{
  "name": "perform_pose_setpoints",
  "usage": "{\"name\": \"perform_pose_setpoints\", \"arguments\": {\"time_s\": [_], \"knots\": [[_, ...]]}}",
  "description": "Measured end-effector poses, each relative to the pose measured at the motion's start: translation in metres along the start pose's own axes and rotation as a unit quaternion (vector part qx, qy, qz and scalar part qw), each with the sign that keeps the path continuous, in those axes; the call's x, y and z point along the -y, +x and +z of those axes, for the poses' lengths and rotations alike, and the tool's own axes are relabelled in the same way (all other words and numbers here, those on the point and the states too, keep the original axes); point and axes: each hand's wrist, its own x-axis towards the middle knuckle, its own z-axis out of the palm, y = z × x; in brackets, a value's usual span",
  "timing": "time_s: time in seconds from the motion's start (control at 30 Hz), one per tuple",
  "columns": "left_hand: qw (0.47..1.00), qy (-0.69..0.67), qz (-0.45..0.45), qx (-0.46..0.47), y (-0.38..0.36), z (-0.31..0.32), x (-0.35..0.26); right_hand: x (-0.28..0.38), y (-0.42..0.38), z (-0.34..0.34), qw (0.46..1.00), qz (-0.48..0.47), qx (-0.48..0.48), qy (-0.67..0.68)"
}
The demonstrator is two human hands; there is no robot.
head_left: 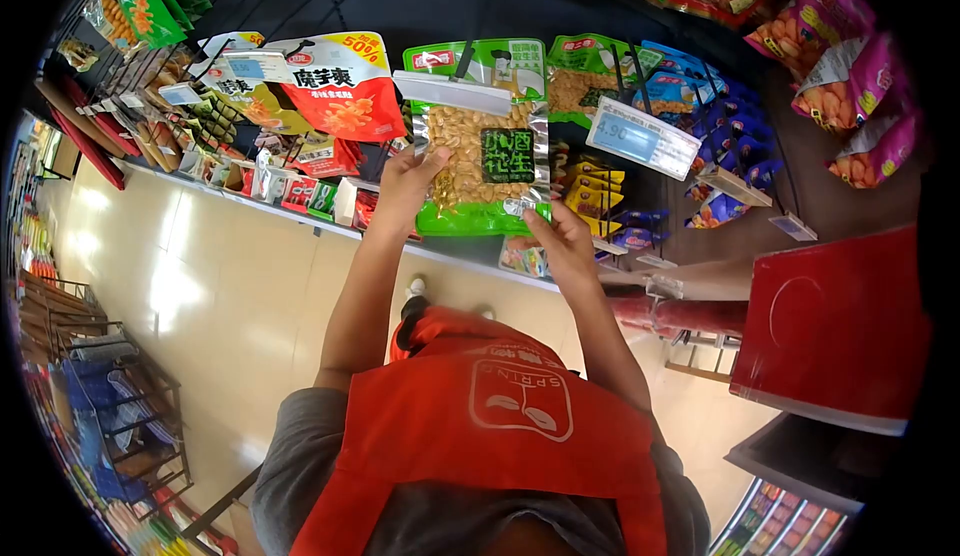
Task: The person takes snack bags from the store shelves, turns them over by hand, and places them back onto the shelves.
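Observation:
A green and clear bag of peanuts hangs face-on at the display, a hook and a white price-tag holder in front of its upper part. My left hand grips the bag's left edge, thumb on the front and the other fingers hidden behind. At the lower right corner, my right hand is closed on the bag's edge. To the left hangs a red and white snack bag. Another green snack bag hangs just to the right, behind a larger price tag.
Purple snack bags hang at the upper right. Small yellow packets and blue packets hang on lower hooks. A red panel juts out at the right. Small boxed packets line the shelf edge. A rack stands at the left.

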Motion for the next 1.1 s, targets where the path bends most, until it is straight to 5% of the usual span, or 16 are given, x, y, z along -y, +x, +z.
{"name": "perform_pose_setpoints", "arguments": {"time_s": [0.2,0.37,0.6,0.7,0.73,0.83,0.87,0.93,1.1], "knots": [[0.998,-0.001,-0.062,-0.003,0.001,0.006,-0.015,0.014,-0.015,0.008,0.996,-0.037,0.081,0.028],[0.964,-0.205,-0.160,0.050,0.003,0.015,-0.014,0.059,-0.036,0.039,0.942,-0.198,0.181,-0.199],[0.957,-0.187,-0.217,0.054,0.004,0.017,-0.022,0.050,-0.032,0.042,0.893,-0.285,0.222,-0.267],[0.901,-0.267,-0.213,0.268,0.023,-0.012,0.003,0.047,-0.034,0.051,0.896,-0.272,0.236,-0.260],[0.918,-0.250,-0.231,0.202,0.024,-0.012,0.002,0.047,-0.035,0.054,0.898,-0.264,0.236,-0.259],[0.849,-0.331,-0.208,0.354,0.035,-0.027,0.012,0.047,-0.039,0.056,0.898,-0.270,0.233,-0.258],[0.874,-0.290,-0.176,0.349,0.038,-0.031,0.015,0.044,-0.041,0.055,0.900,-0.277,0.221,-0.256],[0.970,-0.142,-0.132,0.147,0.023,0.005,-0.004,0.038,-0.045,0.045,0.916,-0.227,0.208,-0.258],[0.994,0.084,0.043,-0.054,0.053,-0.011,0.016,-0.013,-0.045,0.013,0.951,-0.164,0.093,-0.247]]}}
